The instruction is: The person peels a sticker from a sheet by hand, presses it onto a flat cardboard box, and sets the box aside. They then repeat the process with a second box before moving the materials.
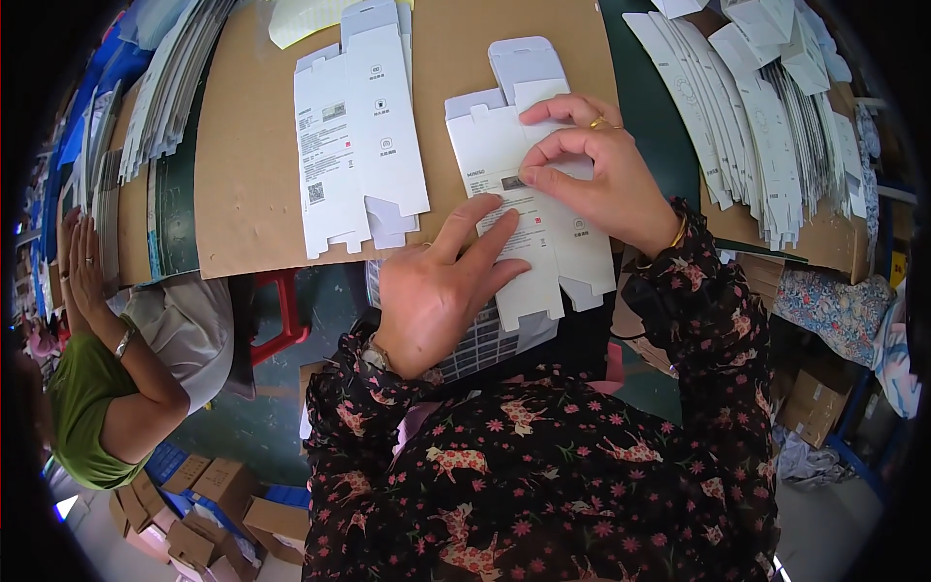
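Packing workshop: stacked flat carton blanks [776, 126], cardboard worktop [252, 175].

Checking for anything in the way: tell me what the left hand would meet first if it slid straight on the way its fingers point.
The left hand lies flat on the white carton blank, fingers pointing up and right. Sliding on across the blank, it would probably first meet the right hand, which is pressing on the same blank just beyond its fingertips.

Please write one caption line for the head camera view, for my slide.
Left hand and right hand press a flat white printed carton blank on a brown cardboard sheet.
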The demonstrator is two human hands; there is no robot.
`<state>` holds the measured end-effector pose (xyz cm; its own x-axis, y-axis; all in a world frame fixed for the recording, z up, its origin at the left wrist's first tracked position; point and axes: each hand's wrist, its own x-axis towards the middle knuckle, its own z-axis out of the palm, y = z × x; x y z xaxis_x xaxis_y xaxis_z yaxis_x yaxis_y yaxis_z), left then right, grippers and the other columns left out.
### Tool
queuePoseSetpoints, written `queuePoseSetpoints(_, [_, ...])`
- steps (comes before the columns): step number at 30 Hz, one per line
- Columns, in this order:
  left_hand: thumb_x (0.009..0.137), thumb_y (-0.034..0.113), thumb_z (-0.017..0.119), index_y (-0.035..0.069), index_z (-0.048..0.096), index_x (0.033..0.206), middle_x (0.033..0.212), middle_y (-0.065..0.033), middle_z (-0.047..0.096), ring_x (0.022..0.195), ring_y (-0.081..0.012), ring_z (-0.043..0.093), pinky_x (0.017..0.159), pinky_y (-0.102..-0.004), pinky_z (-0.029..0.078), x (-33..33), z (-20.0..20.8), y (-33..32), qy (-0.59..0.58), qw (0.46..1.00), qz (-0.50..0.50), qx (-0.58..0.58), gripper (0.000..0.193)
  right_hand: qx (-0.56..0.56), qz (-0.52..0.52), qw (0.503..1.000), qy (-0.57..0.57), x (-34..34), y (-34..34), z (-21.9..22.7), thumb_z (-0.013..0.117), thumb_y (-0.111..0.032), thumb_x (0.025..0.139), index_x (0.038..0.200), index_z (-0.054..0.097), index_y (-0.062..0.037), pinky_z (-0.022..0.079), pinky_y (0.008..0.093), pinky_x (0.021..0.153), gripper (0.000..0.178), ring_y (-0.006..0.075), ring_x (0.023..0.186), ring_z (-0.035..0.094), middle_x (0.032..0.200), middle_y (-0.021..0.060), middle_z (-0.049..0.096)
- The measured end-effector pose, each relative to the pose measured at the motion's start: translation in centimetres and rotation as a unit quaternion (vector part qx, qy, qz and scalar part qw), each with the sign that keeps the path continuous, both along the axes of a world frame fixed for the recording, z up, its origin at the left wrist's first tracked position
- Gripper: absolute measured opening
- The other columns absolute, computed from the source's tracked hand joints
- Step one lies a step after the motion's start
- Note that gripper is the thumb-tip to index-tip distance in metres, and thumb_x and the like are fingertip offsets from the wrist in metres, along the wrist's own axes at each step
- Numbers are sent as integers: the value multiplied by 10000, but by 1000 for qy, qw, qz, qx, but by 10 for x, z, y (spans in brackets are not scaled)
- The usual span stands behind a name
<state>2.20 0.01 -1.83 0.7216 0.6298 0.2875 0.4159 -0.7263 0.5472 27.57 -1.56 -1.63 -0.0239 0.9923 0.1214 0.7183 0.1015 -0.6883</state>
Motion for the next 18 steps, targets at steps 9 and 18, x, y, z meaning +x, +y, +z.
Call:
queuePoseSetpoints(9, [910, 303, 870, 94, 765, 1268, 1380, -48, 690, 719, -218, 745, 608, -363, 586, 1, -3, 0, -10, 1000, -8, 20, 428, 12, -5, 1000, 5, 0, -1, -3, 849, -165, 904, 966, 847, -103, 448, 417, 1157, 87, 288, 1399, 523, 1400, 24, 691])
queuePoseSetpoints(18, [905, 294, 876, 88, 766, 1267, 1374, -52, 693, 731, -226, 750, 617, -362, 591, 0, -4, 1, -9, 1000, -8, 23, 430, 19, -6, 1000, 3, 0, -1, -4, 848, -155, 902, 965, 850, -103, 447, 415, 1163, 82, 287, 1397, 529, 1391, 20, 697])
